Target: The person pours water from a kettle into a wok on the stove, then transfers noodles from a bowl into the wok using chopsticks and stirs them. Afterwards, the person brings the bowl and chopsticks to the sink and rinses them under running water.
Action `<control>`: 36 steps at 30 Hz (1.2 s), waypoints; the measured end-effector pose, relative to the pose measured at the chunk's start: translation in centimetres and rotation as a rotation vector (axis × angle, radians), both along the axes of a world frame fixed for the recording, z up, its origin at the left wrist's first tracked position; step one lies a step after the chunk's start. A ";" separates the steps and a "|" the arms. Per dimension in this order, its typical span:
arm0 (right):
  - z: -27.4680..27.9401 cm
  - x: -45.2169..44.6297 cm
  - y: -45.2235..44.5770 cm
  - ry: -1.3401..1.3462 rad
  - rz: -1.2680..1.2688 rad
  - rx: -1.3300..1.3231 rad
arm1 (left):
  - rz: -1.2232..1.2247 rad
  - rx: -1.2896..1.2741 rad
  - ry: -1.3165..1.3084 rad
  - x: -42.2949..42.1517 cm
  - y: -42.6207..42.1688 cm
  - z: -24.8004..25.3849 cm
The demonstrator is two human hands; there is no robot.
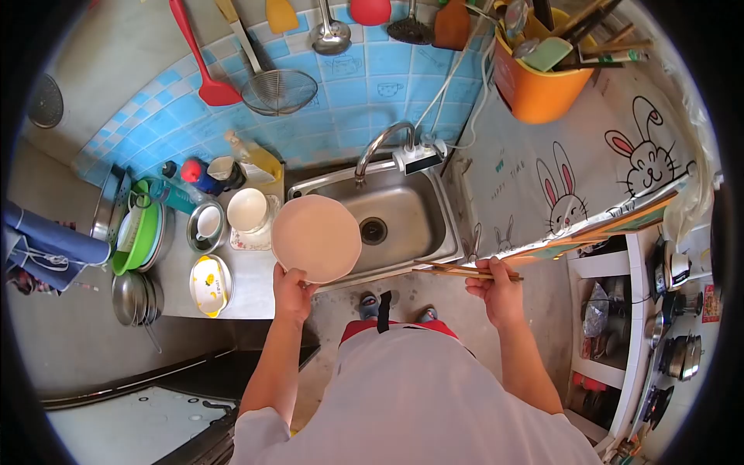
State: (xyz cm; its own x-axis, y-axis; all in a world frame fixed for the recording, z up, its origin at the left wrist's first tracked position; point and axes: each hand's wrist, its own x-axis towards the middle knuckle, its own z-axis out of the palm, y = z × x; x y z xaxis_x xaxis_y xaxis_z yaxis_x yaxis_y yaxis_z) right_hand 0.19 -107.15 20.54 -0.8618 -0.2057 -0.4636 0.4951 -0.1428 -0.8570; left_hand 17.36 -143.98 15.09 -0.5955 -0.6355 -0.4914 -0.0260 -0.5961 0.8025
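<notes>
Two hands busy: left hand (293,293) gripping bowl (316,239) rim, right hand (496,290) pinching chopsticks (465,271).

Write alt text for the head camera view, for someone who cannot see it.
Seen from above, a person's bare left hand holds a round, pale pink dish by a stainless-steel sink, while the right hand holds brown wooden chopsticks. A white ceramic bowl stands to the left; a red spatula hangs by blue wall tiles.

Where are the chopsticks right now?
In the head view, the chopsticks are in the right hand, right of the picture's middle, their far ends by the near right corner of the sink.
</notes>
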 end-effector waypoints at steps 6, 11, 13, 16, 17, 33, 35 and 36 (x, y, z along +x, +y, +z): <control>0.5 -0.7 -0.3 0.025 -0.027 0.019 | 0.016 -0.054 -0.037 -1.1 -1.3 0.1; 0.7 -1.1 -0.2 0.038 -0.026 0.017 | -0.012 -0.069 -0.019 -1.4 -2.0 -0.2; 1.0 -1.3 -0.1 0.043 -0.025 0.025 | 0.002 -0.077 -0.024 -1.5 -2.1 -0.4; 1.4 -1.5 0.1 0.051 -0.031 0.037 | 0.022 -0.098 -0.024 -1.7 -2.4 -0.7; 1.4 -1.6 0.1 0.056 -0.038 0.042 | 0.027 -0.110 -0.017 -1.8 -2.4 -0.8; 1.6 -2.2 1.1 0.053 -0.034 0.048 | 0.077 -0.187 -0.005 -2.9 -2.3 1.4; 1.5 -2.2 1.3 0.053 -0.043 0.043 | 0.111 -0.204 -0.021 -3.2 -2.1 2.0; 1.4 -2.2 1.4 0.052 -0.044 0.042 | 0.110 -0.205 -0.022 -3.3 -2.1 2.1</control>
State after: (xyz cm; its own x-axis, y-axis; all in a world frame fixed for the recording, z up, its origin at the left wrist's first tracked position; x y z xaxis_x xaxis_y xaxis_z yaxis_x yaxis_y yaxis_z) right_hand -2.03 -105.75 21.94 -0.8927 -0.1487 -0.4254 0.4439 -0.1272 -0.8870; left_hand 14.05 -146.09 17.19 -0.5076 -0.7842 -0.3570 0.0114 -0.4205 0.9072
